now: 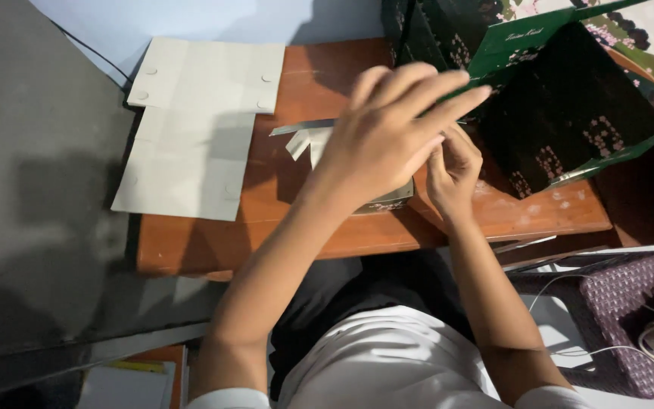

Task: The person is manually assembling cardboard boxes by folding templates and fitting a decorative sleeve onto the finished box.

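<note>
My left hand (pixel 391 125) lies flat, fingers stretched out, pressing on a folded grey cardboard piece (pixel 308 140) on the small wooden table (pixel 191 238). My right hand (pixel 454 170) is just to its right, fingers curled and pinching the edge of the same cardboard piece, mostly hidden under the left hand. A dark green flowered box (pixel 569 98), opened out, stands right behind both hands.
A flat unfolded grey cardboard sheet (pixel 194 125) lies over the table's left end. A purple woven basket (pixel 630 303) with white cords sits at the lower right. Dark floor (pixel 32 189) lies to the left. Papers (pixel 126 382) show at the bottom left.
</note>
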